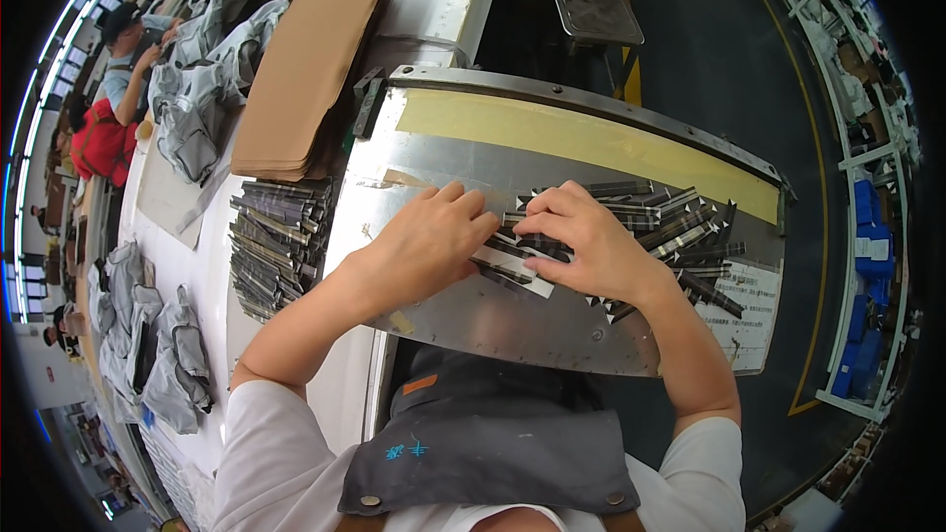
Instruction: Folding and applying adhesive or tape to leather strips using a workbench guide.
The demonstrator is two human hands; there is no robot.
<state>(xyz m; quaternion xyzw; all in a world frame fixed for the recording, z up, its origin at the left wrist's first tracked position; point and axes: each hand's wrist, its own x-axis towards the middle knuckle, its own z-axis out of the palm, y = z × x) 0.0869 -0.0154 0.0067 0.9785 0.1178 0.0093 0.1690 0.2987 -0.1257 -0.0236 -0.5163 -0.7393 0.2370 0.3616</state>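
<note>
On a metal work plate in front of me, both hands are at a loose pile of narrow dark plaid strips with pale pointed ends. My left hand is closed, its fingers curled round the near ends of some strips; its grip is partly hidden. My right hand bends its fingers and thumb about strips in the same small group, with the fingertips a little apart. Between the hands a white strip lies slanted, its left end by my left thumb. More strips fan out beyond my right hand.
A thick stack of similar strips lies left of the plate. Brown cardboard sheets are piled behind it, near grey fabric pieces. A raised metal rail edges the plate's far side. A person works at far left; a stool stands beyond.
</note>
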